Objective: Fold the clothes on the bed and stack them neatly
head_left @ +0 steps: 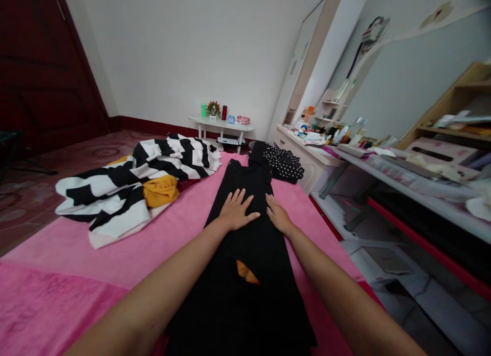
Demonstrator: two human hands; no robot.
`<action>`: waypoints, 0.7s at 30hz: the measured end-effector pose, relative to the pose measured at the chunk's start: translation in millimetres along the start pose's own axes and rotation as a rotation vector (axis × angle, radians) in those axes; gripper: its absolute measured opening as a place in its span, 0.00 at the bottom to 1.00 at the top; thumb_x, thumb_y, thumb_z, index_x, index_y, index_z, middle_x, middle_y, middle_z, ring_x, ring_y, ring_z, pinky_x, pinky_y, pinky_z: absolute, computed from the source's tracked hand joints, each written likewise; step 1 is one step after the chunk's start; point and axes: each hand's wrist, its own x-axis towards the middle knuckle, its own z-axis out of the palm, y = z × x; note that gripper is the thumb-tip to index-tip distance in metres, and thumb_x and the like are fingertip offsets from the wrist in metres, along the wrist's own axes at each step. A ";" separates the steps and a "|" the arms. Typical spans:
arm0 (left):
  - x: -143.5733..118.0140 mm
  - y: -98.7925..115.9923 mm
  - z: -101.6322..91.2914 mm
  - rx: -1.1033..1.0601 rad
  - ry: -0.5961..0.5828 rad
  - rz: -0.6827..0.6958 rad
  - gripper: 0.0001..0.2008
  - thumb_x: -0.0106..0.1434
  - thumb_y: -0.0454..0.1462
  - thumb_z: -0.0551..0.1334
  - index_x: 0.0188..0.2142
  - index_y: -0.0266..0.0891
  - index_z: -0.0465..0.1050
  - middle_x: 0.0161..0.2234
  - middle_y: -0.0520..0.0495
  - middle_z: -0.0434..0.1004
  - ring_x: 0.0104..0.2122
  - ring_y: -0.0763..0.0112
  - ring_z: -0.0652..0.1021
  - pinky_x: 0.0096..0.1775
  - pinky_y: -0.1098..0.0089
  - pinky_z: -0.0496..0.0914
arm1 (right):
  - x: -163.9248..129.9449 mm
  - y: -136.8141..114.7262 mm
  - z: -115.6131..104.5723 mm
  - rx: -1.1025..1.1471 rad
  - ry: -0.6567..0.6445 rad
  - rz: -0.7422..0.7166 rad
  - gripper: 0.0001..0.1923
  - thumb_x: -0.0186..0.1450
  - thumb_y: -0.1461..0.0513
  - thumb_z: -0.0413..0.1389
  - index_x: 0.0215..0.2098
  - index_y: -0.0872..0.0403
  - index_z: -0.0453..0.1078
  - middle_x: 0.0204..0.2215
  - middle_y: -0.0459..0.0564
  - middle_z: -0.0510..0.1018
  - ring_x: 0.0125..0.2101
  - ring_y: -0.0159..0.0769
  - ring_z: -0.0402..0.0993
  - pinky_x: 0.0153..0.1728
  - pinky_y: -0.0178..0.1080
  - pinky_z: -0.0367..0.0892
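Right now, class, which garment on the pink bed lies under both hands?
The long black garment, spread flat under the left hand and right hand; the striped and dotted ones lie untouched.

The black garment (245, 243) runs off the bottom edge, as do both forearms. The yellow cloth (161, 190) lies partly under the striped fabric (126, 187). Desk clutter (330, 133) is too small to identify.
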 end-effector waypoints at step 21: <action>-73.2 -7.1 -22.5 -0.214 0.075 0.101 0.19 0.65 0.43 0.55 0.54 0.45 0.69 0.60 0.47 0.63 0.61 0.64 0.61 0.61 0.60 0.53 | -67.6 -111.5 -19.6 -0.161 -0.042 -0.643 0.24 0.59 0.61 0.54 0.54 0.49 0.66 0.44 0.54 0.74 0.46 0.44 0.69 0.46 0.49 0.65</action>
